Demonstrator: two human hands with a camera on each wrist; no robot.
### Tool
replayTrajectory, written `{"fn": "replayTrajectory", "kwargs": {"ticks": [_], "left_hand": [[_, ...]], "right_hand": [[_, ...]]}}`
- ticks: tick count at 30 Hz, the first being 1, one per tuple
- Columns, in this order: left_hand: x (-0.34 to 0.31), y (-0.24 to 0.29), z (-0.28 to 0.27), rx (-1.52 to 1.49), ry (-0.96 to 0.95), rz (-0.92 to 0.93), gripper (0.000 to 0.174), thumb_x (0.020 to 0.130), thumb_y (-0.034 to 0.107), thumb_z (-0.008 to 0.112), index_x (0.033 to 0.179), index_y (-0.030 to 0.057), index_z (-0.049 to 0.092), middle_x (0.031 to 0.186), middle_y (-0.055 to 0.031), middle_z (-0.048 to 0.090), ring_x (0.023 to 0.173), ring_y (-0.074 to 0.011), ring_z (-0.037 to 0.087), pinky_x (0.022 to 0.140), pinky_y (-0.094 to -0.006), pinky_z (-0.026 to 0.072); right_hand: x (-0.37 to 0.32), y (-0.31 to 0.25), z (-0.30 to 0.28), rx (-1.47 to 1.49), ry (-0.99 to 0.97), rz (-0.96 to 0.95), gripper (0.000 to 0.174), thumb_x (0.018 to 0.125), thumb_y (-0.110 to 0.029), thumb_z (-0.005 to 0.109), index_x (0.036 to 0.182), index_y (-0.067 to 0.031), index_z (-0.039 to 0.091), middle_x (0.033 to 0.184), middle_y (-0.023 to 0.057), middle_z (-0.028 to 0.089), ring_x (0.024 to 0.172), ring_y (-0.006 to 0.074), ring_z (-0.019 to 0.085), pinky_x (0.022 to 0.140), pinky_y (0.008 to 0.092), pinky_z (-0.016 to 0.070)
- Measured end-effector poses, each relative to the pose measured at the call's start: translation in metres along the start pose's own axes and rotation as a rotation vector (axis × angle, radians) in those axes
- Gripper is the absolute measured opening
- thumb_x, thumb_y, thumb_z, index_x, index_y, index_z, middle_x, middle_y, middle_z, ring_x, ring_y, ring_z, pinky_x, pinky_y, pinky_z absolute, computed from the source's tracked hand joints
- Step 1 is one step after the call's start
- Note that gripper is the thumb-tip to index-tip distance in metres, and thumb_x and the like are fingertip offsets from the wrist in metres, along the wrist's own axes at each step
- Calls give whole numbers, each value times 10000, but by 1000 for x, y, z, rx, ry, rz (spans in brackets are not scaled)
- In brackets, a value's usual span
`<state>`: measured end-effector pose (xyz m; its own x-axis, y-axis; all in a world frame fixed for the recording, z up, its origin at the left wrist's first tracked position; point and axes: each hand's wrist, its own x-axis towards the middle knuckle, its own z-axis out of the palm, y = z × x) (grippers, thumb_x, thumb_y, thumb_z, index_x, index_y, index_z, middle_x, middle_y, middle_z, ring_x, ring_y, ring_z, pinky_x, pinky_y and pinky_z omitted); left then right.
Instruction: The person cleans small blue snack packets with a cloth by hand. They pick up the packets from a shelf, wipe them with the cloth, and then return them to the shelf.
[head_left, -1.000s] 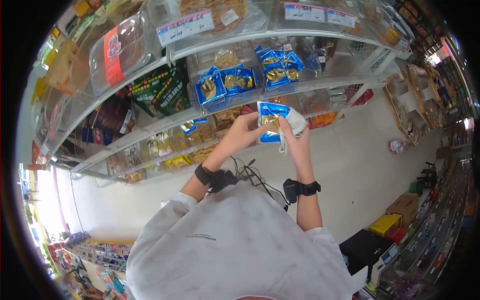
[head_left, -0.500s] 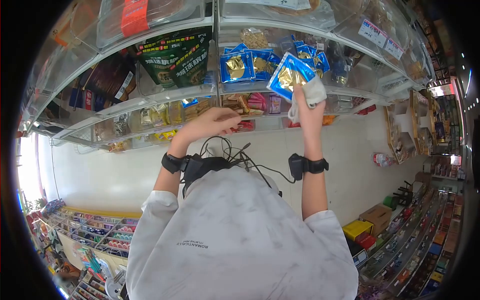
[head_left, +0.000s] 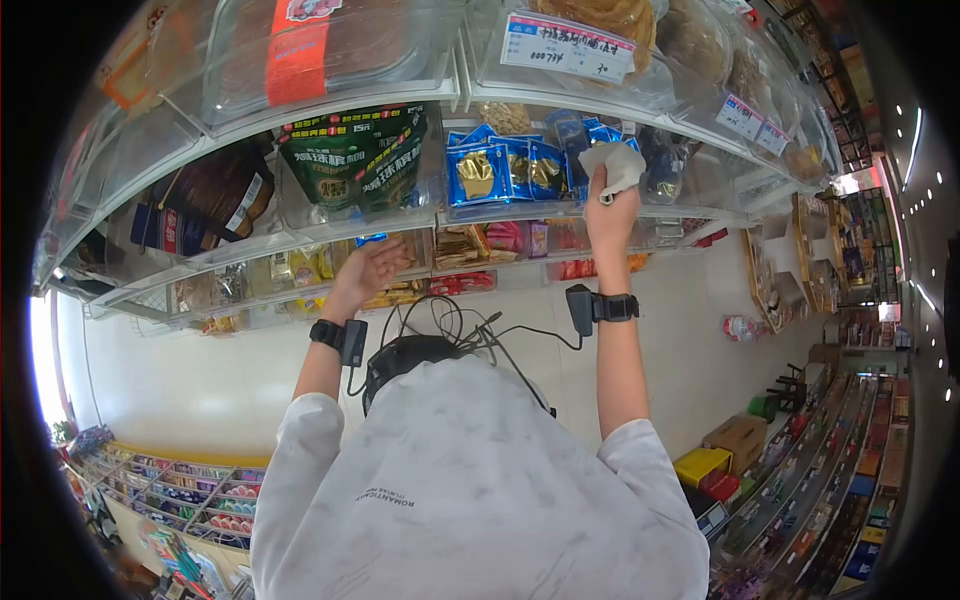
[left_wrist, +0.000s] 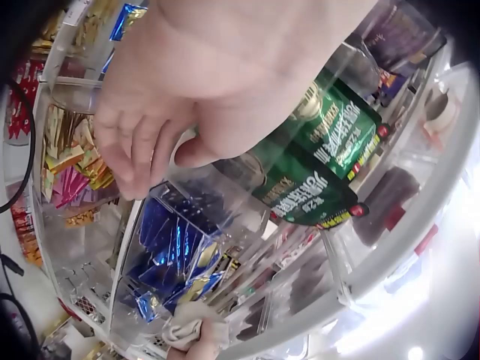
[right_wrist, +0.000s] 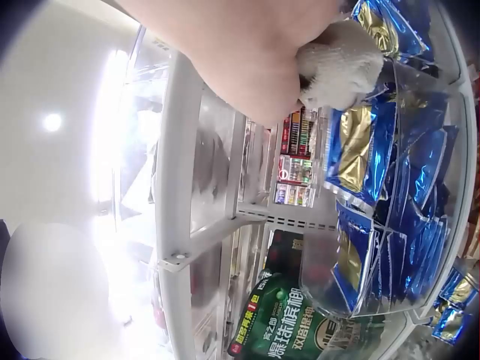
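Observation:
My right hand (head_left: 612, 215) reaches up to the middle shelf and grips a crumpled white cloth (head_left: 622, 165). Beside the cloth, in the right wrist view, a blue-and-gold packet (right_wrist: 358, 146) stands upright at the clear bin; I cannot tell whether the fingers still hold it. More blue packets (head_left: 478, 175) lean in a row in the bin. My left hand (head_left: 368, 278) hangs before the lower shelf with loosely bent fingers and holds nothing. In the left wrist view it passes in front of the green pouches (left_wrist: 337, 135).
Clear bins of small wrapped snacks (head_left: 465, 245) line the lower shelf. Above, a shelf holds lidded tubs and a price label (head_left: 567, 45). Black cables (head_left: 490, 335) hang between the wrists. A plastic-wrapped bundle (head_left: 742, 328) lies on the floor at right.
Both hands were together on a blue packet; the left then let go and moved left and down. The right carried the packet and cloth up to the bin of blue packets.

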<state>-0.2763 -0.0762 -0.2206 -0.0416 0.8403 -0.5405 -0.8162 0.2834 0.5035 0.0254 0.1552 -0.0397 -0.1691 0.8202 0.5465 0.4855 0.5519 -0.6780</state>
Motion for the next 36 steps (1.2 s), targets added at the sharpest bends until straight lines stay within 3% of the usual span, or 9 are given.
{"fn": "replayTrajectory", "kwargs": {"ticks": [5,6,10,14,18,23,26,33,36], "left_hand": [[50,-9,-68,-293,84,-45,293,1022,196,475,1186,-4,613,1132,-114,651,957,-206,614,829,-327,534],[57,-9,-76,-361,123,-70,275,1012,185,494,1172,-3,615,1130,-118,646,959,-213,612,824,-337,537],[96,-10,-117,-358,244,-122,239,981,163,554,1148,3,614,1108,-125,641,964,-231,610,820,-361,543],[116,-8,-152,-305,305,-104,208,951,167,561,1044,-7,626,1020,-133,672,923,-241,638,773,-350,543],[127,-25,-187,162,323,161,160,948,161,596,981,7,626,948,-135,670,899,-253,647,743,-370,553],[186,-26,-256,150,606,134,145,954,173,623,947,29,618,793,-93,617,758,-220,657,701,-311,557],[185,-25,-225,373,644,194,151,949,191,639,959,44,611,742,-56,570,704,-189,629,685,-282,549],[227,-31,-243,911,458,358,390,884,283,720,1104,-11,589,939,-110,580,793,-212,637,725,-317,538],[245,-31,-235,1008,455,394,470,865,300,740,1153,-34,575,1044,-149,583,833,-241,648,759,-344,538]], "right_hand": [[-33,-14,-17,62,-290,133,290,952,-201,634,1048,72,628,947,283,678,925,474,643,778,452,509],[-41,-3,-8,-48,-317,38,317,952,-249,656,1063,47,658,926,195,720,859,335,702,768,386,520],[-67,10,-13,68,-348,155,328,952,-240,667,1134,32,646,1028,157,721,937,228,693,832,343,514],[-98,-11,-71,454,-163,655,436,939,-304,696,1239,-9,582,1116,65,660,981,165,630,843,304,500],[-152,-1,-124,530,14,1051,473,939,-322,700,1290,-36,562,1129,25,631,978,107,603,830,256,484],[-224,0,-141,494,320,1237,469,943,-309,698,1297,-32,565,1149,21,622,1007,98,590,827,253,480],[-258,-10,-143,448,351,1336,454,948,-300,693,1291,-29,571,1155,18,618,1009,94,584,829,247,475],[-319,-28,-124,403,503,1501,466,940,-273,703,1303,-10,576,1171,12,625,1038,100,574,908,254,440],[-333,-37,-107,357,576,1524,354,964,-282,673,1211,-35,616,1018,-17,630,866,59,559,724,235,458]]}}
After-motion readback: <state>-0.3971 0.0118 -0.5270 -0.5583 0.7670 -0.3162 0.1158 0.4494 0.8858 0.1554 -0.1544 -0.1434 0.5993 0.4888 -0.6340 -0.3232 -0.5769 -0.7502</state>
